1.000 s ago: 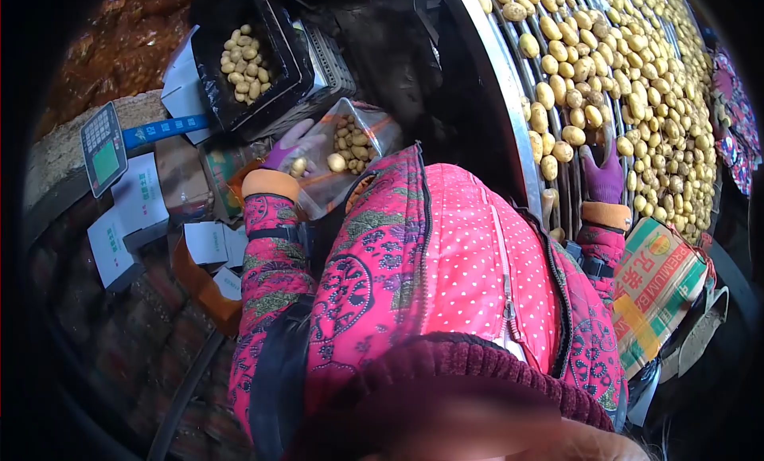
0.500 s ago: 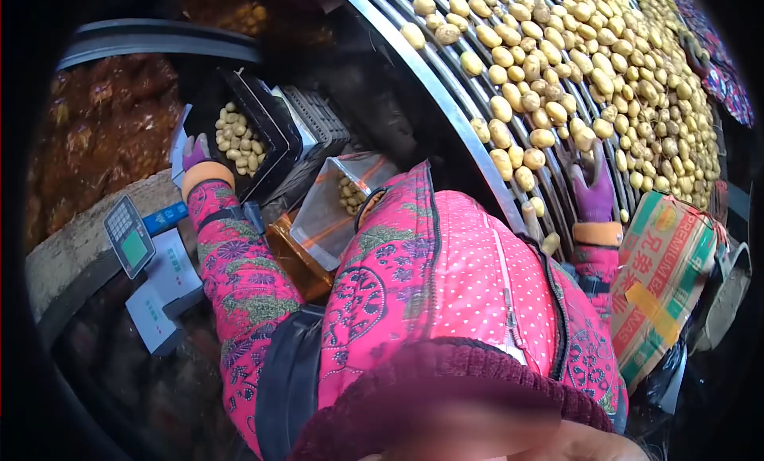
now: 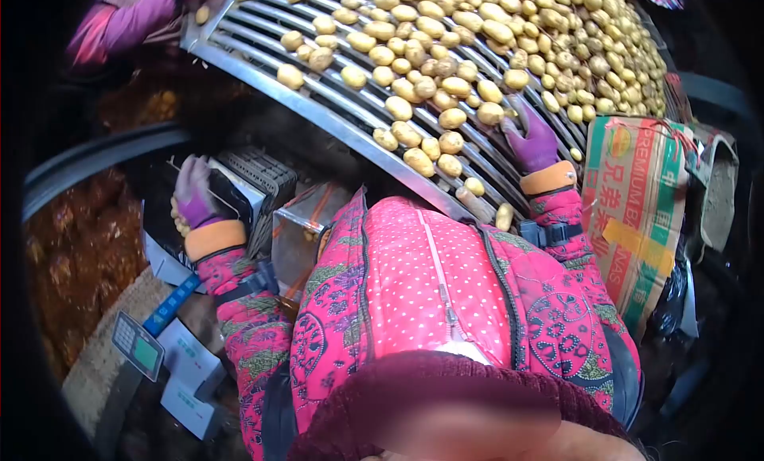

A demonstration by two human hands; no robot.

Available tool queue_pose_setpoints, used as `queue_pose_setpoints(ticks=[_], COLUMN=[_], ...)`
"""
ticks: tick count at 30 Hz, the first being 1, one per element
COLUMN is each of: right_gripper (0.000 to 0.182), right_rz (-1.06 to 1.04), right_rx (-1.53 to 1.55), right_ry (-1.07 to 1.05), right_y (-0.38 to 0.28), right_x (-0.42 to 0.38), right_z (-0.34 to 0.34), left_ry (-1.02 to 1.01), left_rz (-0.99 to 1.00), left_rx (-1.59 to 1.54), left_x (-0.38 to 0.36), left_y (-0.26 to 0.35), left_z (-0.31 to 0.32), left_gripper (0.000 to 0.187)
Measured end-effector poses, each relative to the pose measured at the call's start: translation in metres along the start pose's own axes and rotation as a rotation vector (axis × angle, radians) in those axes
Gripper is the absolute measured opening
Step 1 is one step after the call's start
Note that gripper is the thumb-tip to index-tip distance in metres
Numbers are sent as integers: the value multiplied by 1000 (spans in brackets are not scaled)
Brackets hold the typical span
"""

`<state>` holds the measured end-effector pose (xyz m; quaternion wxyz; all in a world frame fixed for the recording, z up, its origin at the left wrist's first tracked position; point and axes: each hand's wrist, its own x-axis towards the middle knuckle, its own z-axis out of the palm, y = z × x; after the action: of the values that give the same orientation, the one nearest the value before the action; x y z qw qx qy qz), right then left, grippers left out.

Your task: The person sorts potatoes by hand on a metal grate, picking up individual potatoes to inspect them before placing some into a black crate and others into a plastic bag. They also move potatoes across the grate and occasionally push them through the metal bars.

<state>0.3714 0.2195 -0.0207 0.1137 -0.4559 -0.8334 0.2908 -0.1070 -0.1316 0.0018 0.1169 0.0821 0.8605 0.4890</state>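
the left hand (image 3: 197,192), grip unclear, is shifting from beside to above the potatoes (image 3: 178,216) in the black box (image 3: 157,202), seemingly centring work there, while the right hand (image 3: 532,141) is spreading unclenched on the rack (image 3: 330,125).

A head-worn camera looks steeply down past maroon ribbed knit (image 3: 446,367) and a pink jacket (image 3: 418,290), facing forward to a slatted metal rack (image 3: 342,132) across the top. The wide, dark-cornered view takes in the left hand (image 3: 196,192) and right hand (image 3: 532,140) at close range.
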Motion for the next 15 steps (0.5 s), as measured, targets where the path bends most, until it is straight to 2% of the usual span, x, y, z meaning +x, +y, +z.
queue_pose_setpoints(ticks=[1,2,3,4,5,6,9,10,11,13,14,15], right_gripper=[53,53,53,53,53,52,50,48,48,44,43,42], right_rz=[29,16,5,10,65,117,58,60,41,-124,-206,-307], right_rx=[-19,-16,-13,-8,-19,-33,-59,-28,-31,-84,-150,-196], right_ry=[-8,26,59,67,38,5,36,38,31,81,142,194], right_y=[-4,-2,0,-5,-12,-16,-10,-8,-3,5,-4,-29], right_x=[-2,-4,-7,-7,-7,-8,-7,-7,-7,2,5,6], right_z=[-2,1,4,3,1,-2,3,5,5,4,-1,-3], left_ry=[-264,-346,-476,-491,-567,-636,-526,-510,-414,-296,-255,-143], left_rz=[143,255,459,578,945,1036,1135,977,943,564,293,592], left_rx=[-286,-201,-136,71,185,179,224,206,166,106,67,151], left_x=[-4,-27,-40,-50,-55,-63,-65,-61,-59,-51,-53,-52], left_y=[2,31,54,63,88,105,102,86,70,-7,-37,-65], left_z=[31,67,96,120,138,153,149,140,123,84,62,42], left_gripper=[33,27,23,25,26,29,29,27,24,24,25,26])
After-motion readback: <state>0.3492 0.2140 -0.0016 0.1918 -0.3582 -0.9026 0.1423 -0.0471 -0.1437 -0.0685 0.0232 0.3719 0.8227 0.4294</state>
